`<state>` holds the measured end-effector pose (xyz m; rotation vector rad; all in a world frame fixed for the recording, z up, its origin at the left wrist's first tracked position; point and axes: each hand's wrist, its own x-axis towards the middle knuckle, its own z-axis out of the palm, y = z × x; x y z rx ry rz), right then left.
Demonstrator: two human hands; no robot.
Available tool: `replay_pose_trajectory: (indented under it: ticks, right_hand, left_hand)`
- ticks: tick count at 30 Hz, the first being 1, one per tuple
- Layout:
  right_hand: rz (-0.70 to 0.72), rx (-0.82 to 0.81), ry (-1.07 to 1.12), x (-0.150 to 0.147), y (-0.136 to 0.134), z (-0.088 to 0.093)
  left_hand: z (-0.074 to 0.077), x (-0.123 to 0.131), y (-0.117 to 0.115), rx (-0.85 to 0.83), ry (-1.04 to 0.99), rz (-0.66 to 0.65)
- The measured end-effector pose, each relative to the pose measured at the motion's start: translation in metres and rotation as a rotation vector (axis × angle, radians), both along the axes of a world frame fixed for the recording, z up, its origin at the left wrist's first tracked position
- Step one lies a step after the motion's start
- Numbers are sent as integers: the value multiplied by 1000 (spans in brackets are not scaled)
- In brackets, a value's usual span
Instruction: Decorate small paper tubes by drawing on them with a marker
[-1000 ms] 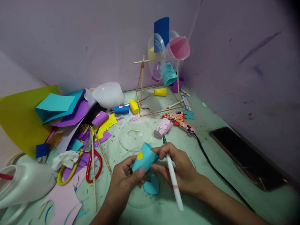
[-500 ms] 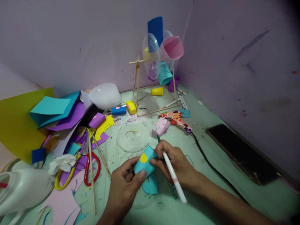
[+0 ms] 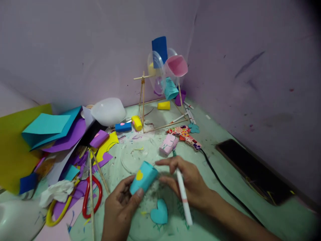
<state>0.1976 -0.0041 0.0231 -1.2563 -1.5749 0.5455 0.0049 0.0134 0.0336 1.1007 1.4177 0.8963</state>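
Between the thumb and fingers of my left hand [image 3: 124,202] is a small turquoise foam tube [image 3: 146,179] with a yellow heart [image 3: 139,175] on its side. The tube tilts, its open end toward my right hand [image 3: 189,179]. That hand holds a white marker [image 3: 184,197] across the fingers, its dark green tip pointing away from me. The index finger and thumb of my right hand are apart, close to the tube's rim. Below the tube, a turquoise heart cutout [image 3: 159,212] lies on the table. A pink foam tube [image 3: 169,144] with drawn lines rests just beyond my right hand.
A stick frame [image 3: 143,107] carries a wheel of clear discs and foam cups at the back. A patterned glue gun [image 3: 185,135] and a phone [image 3: 255,170] lie right. Left are scissors [image 3: 92,197], foam sheets [image 3: 51,124] and scraps. A clear lid [image 3: 139,155] sits mid-table.
My right hand's fingers have come off the turquoise tube and spread apart, still keeping the marker. My left hand has shifted left with the tube, uncovering more of the heart cutout. The view has tilted slightly.
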Motion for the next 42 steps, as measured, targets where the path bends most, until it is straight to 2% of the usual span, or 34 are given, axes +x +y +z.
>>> replay_pose_trajectory:
  ticks: [2,4,8,11,14,19,24,29,32,35,42]
  right_hand:
    - [-178,-16,62,13,7,4]
    - [-334,-99,77,27,16,8]
    - [-445,-260,-33,43,28,13]
    - [-373,-257,-88,41,36,19]
    - [-265,-199,-214,32,53,28]
    - [-90,-140,-695,16,114,44]
    - [-20,-142,-855,-4,177,56]
    - [6,-196,-987,-28,221,60]
    - [35,-249,-1051,-39,238,56]
    - [62,-302,-1103,-45,248,51]
    - [93,-389,-1147,-43,253,51]
  left_hand:
    - [-1,-5,6,52,104,143]
    - [-4,-11,14,73,159,220]
    - [-12,-22,27,-5,10,263]
    - [-14,-24,30,-60,-119,234]
    - [-10,-20,26,-60,-76,180]
    - [-6,-15,19,30,17,113]
    - [-13,-23,19,101,122,45]
    - [-21,-23,14,177,238,-39]
    - [-22,-20,11,247,331,-113]
    - [-23,-19,9,304,337,-137]
    - [-20,-20,12,285,371,-9]
